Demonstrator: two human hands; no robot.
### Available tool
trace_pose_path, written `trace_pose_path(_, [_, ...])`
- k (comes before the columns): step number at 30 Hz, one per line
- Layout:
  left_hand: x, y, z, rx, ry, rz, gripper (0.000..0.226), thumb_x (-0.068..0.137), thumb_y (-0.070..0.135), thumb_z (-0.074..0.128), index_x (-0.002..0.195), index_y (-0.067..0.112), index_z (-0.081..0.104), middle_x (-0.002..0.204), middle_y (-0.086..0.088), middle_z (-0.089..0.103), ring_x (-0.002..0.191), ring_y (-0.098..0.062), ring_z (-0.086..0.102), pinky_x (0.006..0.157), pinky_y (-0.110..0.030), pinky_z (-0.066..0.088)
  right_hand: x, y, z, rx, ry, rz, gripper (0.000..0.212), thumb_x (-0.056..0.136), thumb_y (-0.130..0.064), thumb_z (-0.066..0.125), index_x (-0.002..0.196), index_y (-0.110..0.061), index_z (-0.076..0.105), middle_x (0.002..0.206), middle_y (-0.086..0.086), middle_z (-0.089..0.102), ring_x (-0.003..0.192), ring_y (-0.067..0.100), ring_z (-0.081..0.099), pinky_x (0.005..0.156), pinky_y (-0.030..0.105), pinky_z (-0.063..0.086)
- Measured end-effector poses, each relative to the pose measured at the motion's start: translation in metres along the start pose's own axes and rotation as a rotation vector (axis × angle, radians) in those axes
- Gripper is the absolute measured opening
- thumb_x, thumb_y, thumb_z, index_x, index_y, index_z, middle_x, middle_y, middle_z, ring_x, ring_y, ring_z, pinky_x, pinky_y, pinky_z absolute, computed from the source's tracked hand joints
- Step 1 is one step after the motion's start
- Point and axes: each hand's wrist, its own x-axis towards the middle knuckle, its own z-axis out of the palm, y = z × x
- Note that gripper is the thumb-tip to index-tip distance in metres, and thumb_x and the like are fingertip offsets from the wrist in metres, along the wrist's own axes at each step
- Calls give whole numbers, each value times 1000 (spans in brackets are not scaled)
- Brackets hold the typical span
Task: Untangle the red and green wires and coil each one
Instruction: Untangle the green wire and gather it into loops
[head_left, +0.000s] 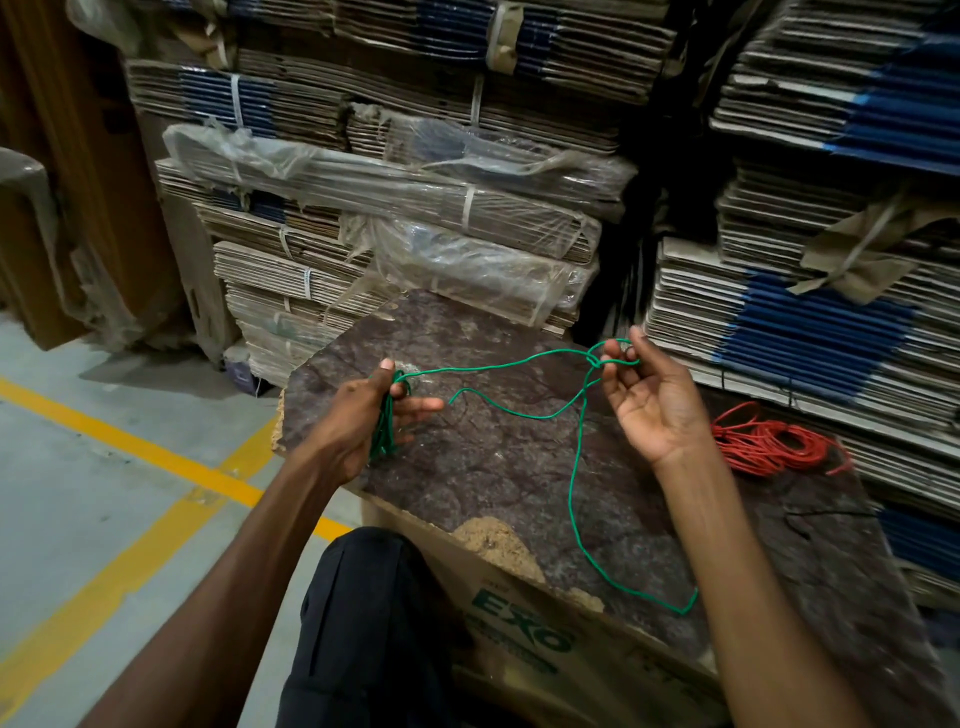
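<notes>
Left hand (363, 415) grips green wire (571, 467) coils | right hand (644, 395) seemingly pinches its knot | red wire (769, 441) coiled aside

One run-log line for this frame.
left hand grips green wire coil | right hand pinches its knot | red wire coiled on board

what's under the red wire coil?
The red wire coil lies on the dark mottled board, apart from both hands. The board patch directly beneath the loops is covered; nothing else shows there.

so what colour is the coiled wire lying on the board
Red, clearest in the head view; it lies beside the right hand.
</notes>
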Motion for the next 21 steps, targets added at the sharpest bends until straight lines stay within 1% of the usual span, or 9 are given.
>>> trace_pose_path(1, [-1,0,1,6,1,6,43,103,47,32,70,20,42,98,-20,73,89,-27,71,81,-40,50,0,-2,-1,6,-5,-5,11,82,-19,66,81,-12,58,74,5,72,69,9,69,59,16,55])
trace_pose_path(3, [0,0,1,2,4,13,44,103,47,32,70,19,42,98,-21,73,89,-27,70,83,-41,50,1,-3,-3,2,-14,-8,13,79,-22,65,85,-12,59,77,5,74,69,10,70,60,17,56])
trace_pose_path(6, [2,0,-1,-23,16,18,44,103,47,33,69,19,43,97,-21,73,91,-28,69,84,-42,50,2,-1,-7,-64,-32,23,13,92,-25,56,90,-13,62,83,1,76,71,6,71,55,16,54])
trace_pose_path(9, [1,2,-3,-30,36,38,45,102,46,33,69,18,42,92,-19,74,88,-26,70,80,-40,50,3,2,-11,-116,-127,40,21,99,-24,45,104,-15,63,101,-1,75,68,-1,67,46,12,41])
trace_pose_path(11, [1,2,-4,-51,51,46,46,103,46,31,67,19,41,88,-17,74,85,-24,72,80,-41,50,2,3,-11,-125,-207,33,25,100,-22,42,115,-14,61,119,0,69,63,-2,59,46,12,36])
trace_pose_path(13, [3,3,-7,-69,67,43,47,103,47,29,66,20,40,85,-15,75,85,-23,72,83,-41,49,-1,4,-9,-140,-261,29,28,97,-22,45,118,-13,60,126,0,66,63,0,55,49,13,36])
trace_pose_path(16, [4,3,-9,-54,79,45,48,103,47,29,65,20,40,85,-16,74,85,-23,72,78,-40,47,-3,11,-5,-225,-267,4,34,86,-16,56,119,-11,61,112,-3,70,69,2,58,52,14,41])
trace_pose_path(19, [2,3,-9,-13,78,48,47,103,47,30,66,19,41,88,-16,74,78,-19,73,70,-36,46,1,27,0,-415,-153,-52,40,85,-3,63,123,-13,60,99,-5,71,70,1,61,53,15,44])
trace_pose_path(21, [0,4,-7,27,75,58,46,103,46,31,67,19,41,86,-16,74,71,-16,72,63,-33,44,7,37,0,-549,-49,-132,38,83,-1,68,118,-14,62,89,-7,68,66,0,61,49,14,43])
